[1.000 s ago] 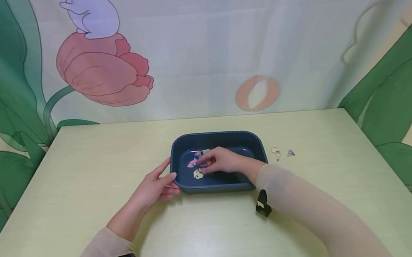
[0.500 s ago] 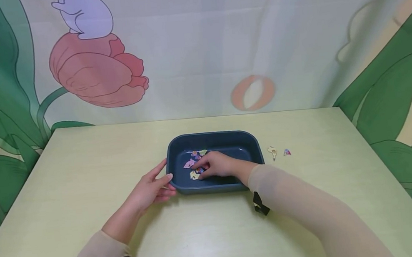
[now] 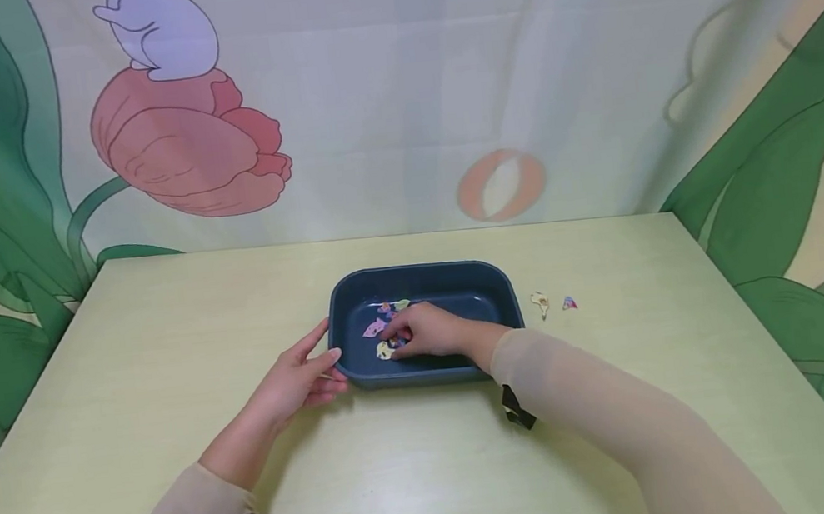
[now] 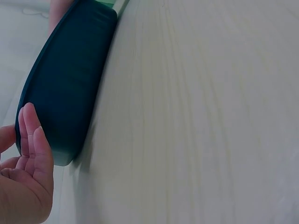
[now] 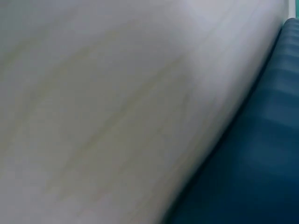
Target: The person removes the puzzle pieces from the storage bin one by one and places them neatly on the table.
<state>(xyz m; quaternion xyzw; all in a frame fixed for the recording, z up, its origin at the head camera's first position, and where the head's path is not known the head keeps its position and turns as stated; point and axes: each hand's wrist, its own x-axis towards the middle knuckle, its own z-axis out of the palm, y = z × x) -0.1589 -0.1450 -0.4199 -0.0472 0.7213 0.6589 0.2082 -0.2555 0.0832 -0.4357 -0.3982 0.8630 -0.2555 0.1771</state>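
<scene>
A dark blue rectangular tub [image 3: 493, 282] stands on the table, with several small colourful flat cutouts like stickers in its left half. My left hand [image 3: 295, 382] holds the tub's left end, thumb on the rim and the other fingers along the outside wall; the left wrist view shows this hand [image 4: 30, 172] against the wall too. Inside the tub, my right hand [image 3: 430, 328] reaches down with bent fingers, thumb and fingertips around a small multicoloured piece [image 3: 396, 342]. Whether they pinch it, I cannot tell. Beside them lie a pale yellow cutout [image 3: 384, 350] and a pink one [image 3: 374, 328].
Right of the tub, a cream cutout [image 3: 541, 304] and a small pink-and-purple one [image 3: 570, 303] lie on the pale wood table [image 3: 419, 466]. A printed curtain [image 3: 368, 127] hangs behind. The right wrist view shows only tabletop and the tub's outer wall [image 5: 252, 172].
My right hand has lowered slightly, its fingertips coming down to the cutouts on the tub's floor. The left hand keeps its hold. The whole head view has shifted a little.
</scene>
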